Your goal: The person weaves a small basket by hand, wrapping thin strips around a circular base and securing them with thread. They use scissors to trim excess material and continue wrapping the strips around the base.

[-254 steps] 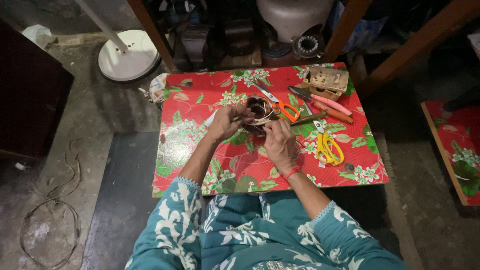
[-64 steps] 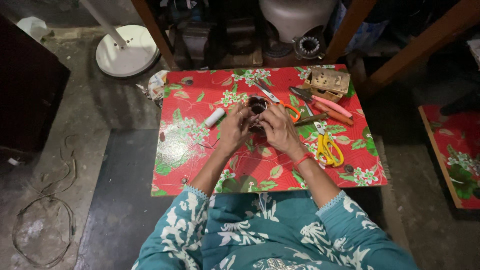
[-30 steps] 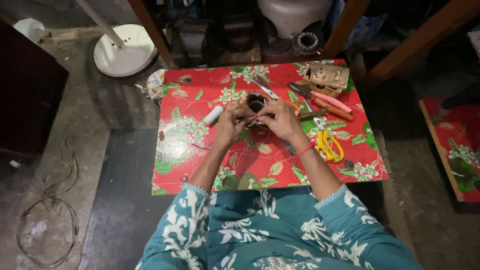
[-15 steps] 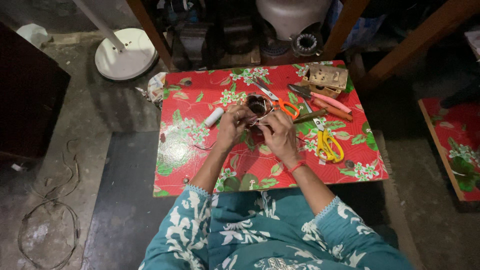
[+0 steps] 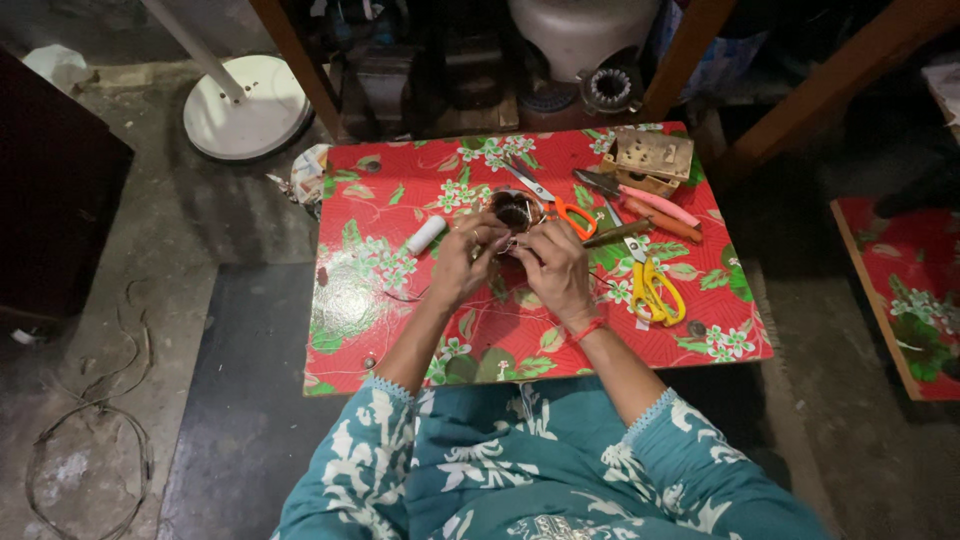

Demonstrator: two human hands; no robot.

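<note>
Centre of frame, on red floral table [image 5: 380, 300]: round copper-wound coil [image 5: 515, 211] gripped from below by left hand [image 5: 463, 262] and right hand [image 5: 553, 268], fingers closed on near rim, both equally close.

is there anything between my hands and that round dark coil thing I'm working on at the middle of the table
Nothing visible is in the way. The left hand and right hand both meet at the near edge of the round dark part, fingers on it. The orange-handled scissors lie just beside it on the right, not between.
</note>
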